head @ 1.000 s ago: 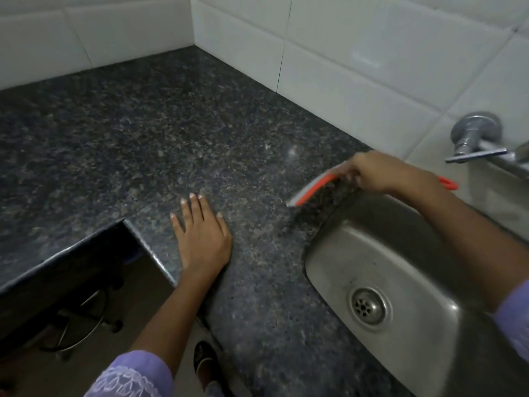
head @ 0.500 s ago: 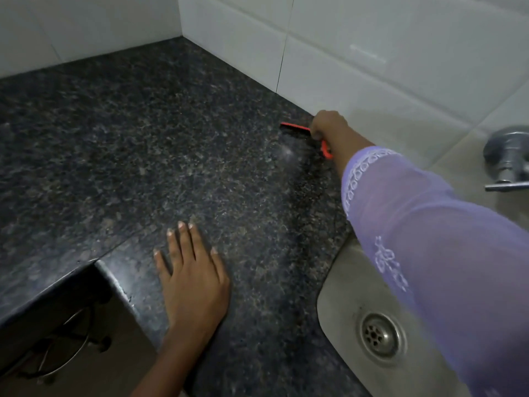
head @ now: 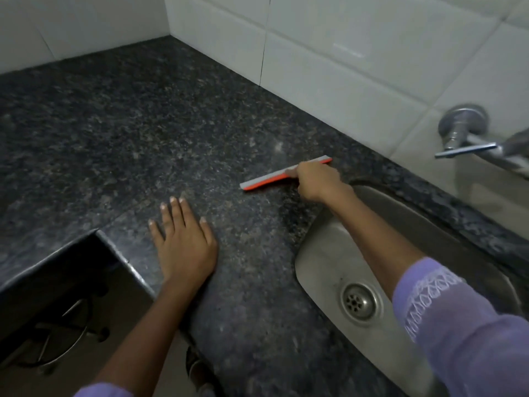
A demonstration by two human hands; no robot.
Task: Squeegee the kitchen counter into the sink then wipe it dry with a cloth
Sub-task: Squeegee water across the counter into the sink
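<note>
Your left hand (head: 186, 242) lies flat with its fingers spread on the dark granite counter (head: 114, 133), near the front edge and holding nothing, while further right your right hand (head: 316, 179) grips the orange squeegee (head: 269, 179), its grey blade set down on the stone just beside the upper left rim of the sink (head: 317, 253). Judging by that, you are in the squeegee stage, with the blade placed to pull water toward the basin. No cloth shows anywhere, so the drying wipe looks entirely ahead of you, and I cannot tell how much of the counter is already cleared of water.
</note>
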